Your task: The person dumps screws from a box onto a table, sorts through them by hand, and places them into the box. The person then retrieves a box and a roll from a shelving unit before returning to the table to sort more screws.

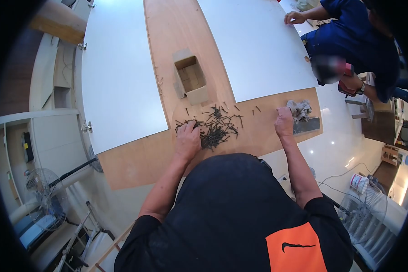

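A loose pile of dark screws (216, 134) lies on the bare wooden board (254, 124), with a few strays at its edges. My left hand (188, 138) rests at the pile's left side, fingers curled down among the screws and pinching at them. Further right, my right hand (284, 120) is closed in a fist just above the board; whatever it may hold is hidden. Beside that fist are a crumpled grey-white cloth (300, 110) and a flat grey block (306, 126). Beyond the pile stands an open cardboard box (191, 76), with no contents visible inside.
White panels (122, 81) with hinges lie left and right (263, 50) on the board. A co-worker in blue (353, 41) stands at the right, holding a red power tool (347, 75). Floor fans (45, 197) and cables are on both sides.
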{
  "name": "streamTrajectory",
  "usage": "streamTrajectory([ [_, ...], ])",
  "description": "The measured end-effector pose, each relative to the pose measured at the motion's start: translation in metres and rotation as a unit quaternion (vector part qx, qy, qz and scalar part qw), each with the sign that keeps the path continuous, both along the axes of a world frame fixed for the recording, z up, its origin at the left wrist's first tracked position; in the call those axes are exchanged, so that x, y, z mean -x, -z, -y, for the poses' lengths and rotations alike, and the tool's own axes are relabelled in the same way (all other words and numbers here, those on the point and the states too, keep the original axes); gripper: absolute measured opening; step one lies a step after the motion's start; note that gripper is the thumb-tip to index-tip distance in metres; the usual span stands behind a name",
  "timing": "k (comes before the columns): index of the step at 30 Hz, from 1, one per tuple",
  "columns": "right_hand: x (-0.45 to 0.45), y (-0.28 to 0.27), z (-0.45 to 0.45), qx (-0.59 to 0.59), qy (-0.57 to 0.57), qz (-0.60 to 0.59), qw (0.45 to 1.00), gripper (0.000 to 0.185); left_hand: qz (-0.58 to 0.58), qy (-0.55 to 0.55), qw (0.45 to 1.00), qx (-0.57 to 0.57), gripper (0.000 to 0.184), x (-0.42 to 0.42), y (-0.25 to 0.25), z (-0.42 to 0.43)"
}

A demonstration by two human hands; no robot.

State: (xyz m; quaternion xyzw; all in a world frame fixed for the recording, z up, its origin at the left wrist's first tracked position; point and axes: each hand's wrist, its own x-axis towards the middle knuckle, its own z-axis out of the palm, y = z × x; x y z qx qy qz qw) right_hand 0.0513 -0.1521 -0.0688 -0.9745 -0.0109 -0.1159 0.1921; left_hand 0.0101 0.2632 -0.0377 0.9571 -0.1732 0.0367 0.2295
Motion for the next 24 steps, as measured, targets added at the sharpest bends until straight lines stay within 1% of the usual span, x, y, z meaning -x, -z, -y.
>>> streamTrajectory([
  [3,0.002,0.002,-0.001,0.079,-0.020,-0.013,0.997,0.019,0.009,-0.009,1.000,0.004,0.015,0.004,-0.003,-0.003],
  [6,0.005,0.000,-0.004,0.074,-0.037,0.025,0.996,0.023,0.015,-0.014,1.000,0.000,0.009,0.004,-0.008,-0.005],
  [9,0.008,-0.006,-0.007,0.071,-0.023,-0.003,0.997,0.023,0.014,-0.026,1.000,-0.005,0.006,0.003,-0.015,-0.007],
  [12,0.009,-0.014,-0.014,0.073,-0.023,0.043,0.996,0.021,0.033,-0.046,0.998,0.002,0.006,-0.003,-0.026,-0.002],
  [15,0.010,-0.026,-0.031,0.038,-0.053,0.094,0.993,0.015,0.042,-0.033,0.997,0.054,0.006,-0.010,-0.019,0.004],
  [18,0.012,-0.051,-0.074,-0.027,-0.130,0.061,0.989,0.009,0.067,-0.016,0.996,0.048,0.007,-0.015,-0.018,0.011],
  [20,0.015,-0.048,-0.109,-0.113,-0.170,0.006,0.979,0.006,0.068,-0.027,0.996,0.048,0.006,-0.015,-0.014,0.012],
  [21,0.014,-0.049,-0.129,-0.142,-0.208,-0.004,0.968,0.006,0.070,-0.032,0.996,0.049,0.005,-0.016,-0.010,0.012],
  [22,0.012,-0.050,-0.143,-0.171,-0.246,-0.011,0.954,0.005,0.017,-0.030,0.999,0.019,0.004,-0.008,-0.002,0.011],
  [23,0.013,-0.025,-0.153,-0.164,-0.319,-0.018,0.933,0.004,-0.022,-0.030,0.999,-0.014,0.005,-0.002,0.005,0.004],
  [24,0.003,0.005,-0.164,-0.008,-0.394,-0.088,0.915,0.001,-0.041,-0.037,0.992,-0.110,0.007,0.004,0.009,0.004],
])
